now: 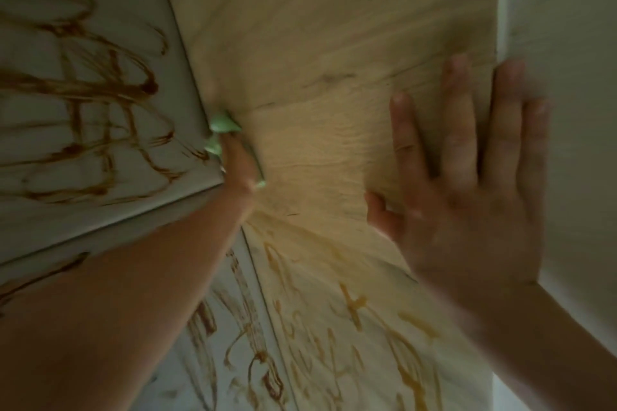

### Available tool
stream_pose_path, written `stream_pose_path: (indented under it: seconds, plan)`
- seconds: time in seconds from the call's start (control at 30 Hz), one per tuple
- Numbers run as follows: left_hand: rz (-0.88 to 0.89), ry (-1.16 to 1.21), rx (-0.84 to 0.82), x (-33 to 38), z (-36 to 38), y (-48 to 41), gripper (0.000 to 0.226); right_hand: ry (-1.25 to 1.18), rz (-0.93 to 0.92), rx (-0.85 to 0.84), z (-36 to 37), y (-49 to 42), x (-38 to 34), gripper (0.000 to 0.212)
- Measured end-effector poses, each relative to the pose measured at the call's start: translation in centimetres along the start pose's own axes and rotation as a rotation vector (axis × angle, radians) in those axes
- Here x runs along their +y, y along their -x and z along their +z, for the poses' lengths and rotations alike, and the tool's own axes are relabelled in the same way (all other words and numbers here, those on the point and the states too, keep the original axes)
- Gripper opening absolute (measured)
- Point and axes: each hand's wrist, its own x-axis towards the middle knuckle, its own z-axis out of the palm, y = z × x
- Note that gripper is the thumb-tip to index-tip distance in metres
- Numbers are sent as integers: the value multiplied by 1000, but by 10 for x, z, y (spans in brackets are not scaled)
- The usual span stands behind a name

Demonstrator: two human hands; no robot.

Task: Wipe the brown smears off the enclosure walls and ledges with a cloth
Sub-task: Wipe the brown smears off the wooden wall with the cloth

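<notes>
A light green cloth (222, 125) is pressed against the wood-grain back wall (334, 43), right beside the edge of a white ledge (110, 117). My left hand (242, 167) grips the cloth, and most of the hand is hidden behind the ledge's corner. Thick brown smears (100, 90) cover the white ledge surface. More brown smears (357, 307) streak the lower part of the wooden wall and the white panel (233, 344) below the ledge. My right hand (467, 203) lies flat on the wooden wall with fingers spread, holding nothing.
A white side wall (567, 77) rises at the right, next to my right hand. The upper part of the wooden wall shows no smears. The frame is blurred.
</notes>
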Motion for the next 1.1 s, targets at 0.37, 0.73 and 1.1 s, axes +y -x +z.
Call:
stream_pose_path:
  seconds: [0.37,0.73,1.1]
  plan:
    - [-13,-111,-10,-11,-41,-36,80,41,-18,13,3,2,0,85]
    - [-128,20,-59,-65,1,49,98,-65,-59,-3,-6,-3,1,93]
    - [410,-246,-159,-29,7,118,66,-121,-37,55,7,2,1,59]
